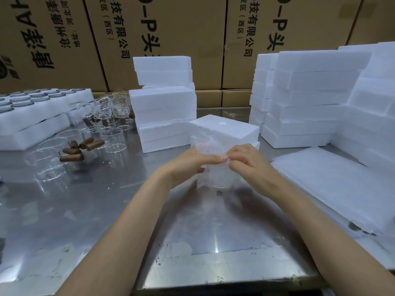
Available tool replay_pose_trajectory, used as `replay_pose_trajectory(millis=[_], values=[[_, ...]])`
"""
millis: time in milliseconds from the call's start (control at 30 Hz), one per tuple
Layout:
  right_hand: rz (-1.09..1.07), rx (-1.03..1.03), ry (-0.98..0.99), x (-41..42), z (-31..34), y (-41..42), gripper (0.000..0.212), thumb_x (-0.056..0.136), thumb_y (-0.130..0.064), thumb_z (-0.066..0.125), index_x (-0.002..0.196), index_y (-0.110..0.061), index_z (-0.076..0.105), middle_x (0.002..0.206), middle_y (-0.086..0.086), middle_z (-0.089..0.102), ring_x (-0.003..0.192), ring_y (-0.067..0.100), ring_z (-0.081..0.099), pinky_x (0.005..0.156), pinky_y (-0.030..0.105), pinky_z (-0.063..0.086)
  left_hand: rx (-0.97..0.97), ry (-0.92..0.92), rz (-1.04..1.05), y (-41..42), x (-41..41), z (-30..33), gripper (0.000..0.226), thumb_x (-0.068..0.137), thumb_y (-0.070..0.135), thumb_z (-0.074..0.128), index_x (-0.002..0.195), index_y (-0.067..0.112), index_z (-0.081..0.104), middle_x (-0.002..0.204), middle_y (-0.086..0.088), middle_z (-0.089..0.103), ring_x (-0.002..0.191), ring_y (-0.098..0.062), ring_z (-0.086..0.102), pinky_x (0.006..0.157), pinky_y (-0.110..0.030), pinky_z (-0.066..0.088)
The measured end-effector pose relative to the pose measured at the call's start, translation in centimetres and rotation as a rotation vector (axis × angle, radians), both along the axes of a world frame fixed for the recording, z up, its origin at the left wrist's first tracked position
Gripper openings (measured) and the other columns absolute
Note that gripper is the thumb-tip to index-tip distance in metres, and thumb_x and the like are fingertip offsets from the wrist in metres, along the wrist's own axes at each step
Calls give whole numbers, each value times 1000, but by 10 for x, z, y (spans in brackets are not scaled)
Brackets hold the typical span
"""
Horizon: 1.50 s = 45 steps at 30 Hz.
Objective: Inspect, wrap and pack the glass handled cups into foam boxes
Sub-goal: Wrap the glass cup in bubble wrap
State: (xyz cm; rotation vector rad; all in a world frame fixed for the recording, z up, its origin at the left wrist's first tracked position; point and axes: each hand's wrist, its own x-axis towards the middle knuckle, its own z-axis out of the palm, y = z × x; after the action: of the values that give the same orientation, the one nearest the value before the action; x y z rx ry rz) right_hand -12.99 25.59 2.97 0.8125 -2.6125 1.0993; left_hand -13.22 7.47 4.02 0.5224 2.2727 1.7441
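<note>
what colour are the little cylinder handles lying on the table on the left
Dark brown, like wood; the handles show best in the head view.

Beyond my fingers [213, 160], the cardboard cartons [162, 39] carry sideways black print. I can read "科技有限公司", "(西区)", "P头" and "地址"; the rest is cut off.

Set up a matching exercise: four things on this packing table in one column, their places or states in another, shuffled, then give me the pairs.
Things
1. bubble-wrapped cup
2. brown handles
3. flat foam sheets
4. cardboard cartons

Places or states
A. stacked on the table's right side
B. standing behind the table
C. held in both hands, left hand and right hand, at the table's middle
D. lying loose on the left among bare glass cups

Pairs: 1-C, 2-D, 3-A, 4-B
</note>
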Motion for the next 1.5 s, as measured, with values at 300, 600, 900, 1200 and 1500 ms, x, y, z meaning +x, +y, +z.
replay_pose_trajectory(millis=[300, 600, 900, 1200, 1500], values=[[-191, 273, 158, -1, -4, -8, 44, 98, -33, 33, 70, -12, 60, 87, -11, 56, 95, 6, 35, 72, 27, 30, 54, 246, 162, -1, -1, 9, 40, 74, 31, 62, 102, 4, 67, 89, 12, 68, 86, -6, 60, 78, -23, 46], [-225, 134, 229, -1, -9, -10, 22, 92, -34, 46, 75, -23, 56, 74, -15, 52, 87, 9, 44, 64, 25, 34, -448, 718, 283, 8, 4, -2, 52, 74, 57, 32, 64, 18, 64, 71, -1, 65, 80, -19, 56, 77, -43, 43], [-294, -52, 244, -4, -4, 0, 32, 85, -7, 46, 94, -26, 70, 100, -17, 60, 102, 6, 47, 70, 24, 36, -631, 826, 234, 15, 9, -9, 69, 77, 71, 34, 84, 15, 73, 94, 8, 56, 94, -11, 43, 83, -31, 40], [-269, 43, 276, -4, -3, 1, 35, 84, -4, 48, 98, -26, 73, 103, -19, 65, 104, 2, 42, 74, 24, 39, -443, 1038, 361, 16, 22, -3, 39, 79, 46, 50, 67, 14, 69, 67, 5, 65, 65, -14, 58, 63, -30, 44], [-174, 205, 268, -5, -5, -1, 43, 76, 4, 45, 102, -20, 70, 98, -17, 62, 111, 3, 38, 71, 26, 36, -726, 939, 220, 22, 14, -7, 65, 74, 59, 30, 75, 11, 74, 66, -8, 61, 81, -18, 49, 80, -23, 24]])
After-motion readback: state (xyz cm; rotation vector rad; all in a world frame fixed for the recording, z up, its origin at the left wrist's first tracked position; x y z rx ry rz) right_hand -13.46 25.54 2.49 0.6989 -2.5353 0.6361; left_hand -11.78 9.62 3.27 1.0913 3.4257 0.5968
